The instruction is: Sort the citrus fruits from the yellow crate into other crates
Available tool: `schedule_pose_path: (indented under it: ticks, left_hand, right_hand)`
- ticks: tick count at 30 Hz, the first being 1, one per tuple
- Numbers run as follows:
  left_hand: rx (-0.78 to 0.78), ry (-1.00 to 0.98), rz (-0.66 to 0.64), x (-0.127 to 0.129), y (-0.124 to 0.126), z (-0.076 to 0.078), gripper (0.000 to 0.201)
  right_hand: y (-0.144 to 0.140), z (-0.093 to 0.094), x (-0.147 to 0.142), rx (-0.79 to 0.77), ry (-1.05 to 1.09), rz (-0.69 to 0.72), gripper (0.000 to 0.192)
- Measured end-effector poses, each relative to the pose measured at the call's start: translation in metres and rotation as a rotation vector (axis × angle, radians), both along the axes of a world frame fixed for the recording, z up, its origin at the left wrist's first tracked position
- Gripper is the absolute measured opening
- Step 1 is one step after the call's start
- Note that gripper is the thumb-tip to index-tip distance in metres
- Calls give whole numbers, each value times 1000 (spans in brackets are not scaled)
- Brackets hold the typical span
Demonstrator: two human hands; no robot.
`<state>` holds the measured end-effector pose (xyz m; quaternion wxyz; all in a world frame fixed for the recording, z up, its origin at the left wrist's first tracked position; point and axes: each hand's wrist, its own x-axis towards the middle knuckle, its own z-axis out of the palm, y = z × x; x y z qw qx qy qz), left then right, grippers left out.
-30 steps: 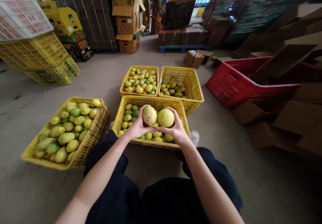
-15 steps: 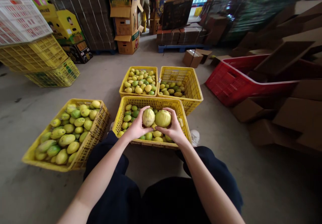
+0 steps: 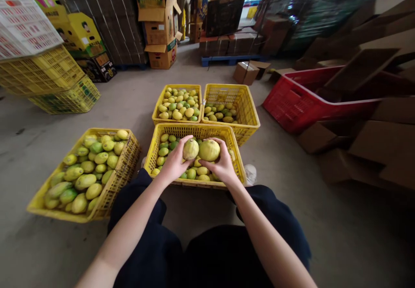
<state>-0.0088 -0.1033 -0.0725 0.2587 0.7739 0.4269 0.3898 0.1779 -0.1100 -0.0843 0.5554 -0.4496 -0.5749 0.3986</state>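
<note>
Your left hand (image 3: 173, 163) cups a pale yellow fruit (image 3: 190, 149); your right hand (image 3: 220, 166) cups a larger yellow-green fruit (image 3: 209, 150). The two fruits touch, held above the near yellow crate (image 3: 194, 131), flanked by the left crate (image 3: 39, 199).

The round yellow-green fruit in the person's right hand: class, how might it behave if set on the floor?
The round yellow-green fruit would probably roll, having no flat side. It fills the right hand, so it likely has some weight. Its matt skin looks unlikely to slip.
</note>
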Motion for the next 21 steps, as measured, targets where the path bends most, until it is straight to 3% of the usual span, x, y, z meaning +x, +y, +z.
schedule_pose_path:
  ticks: [7, 21]
  left_hand:
    - [58, 10, 26, 3, 0, -1, 69]
    - [-22, -58, 13, 4, 1, -1, 64]
  right_hand:
    - [-2, 4, -1, 59, 15, -3, 66]
    - [-7, 13, 0, 116, -58, -38, 61]
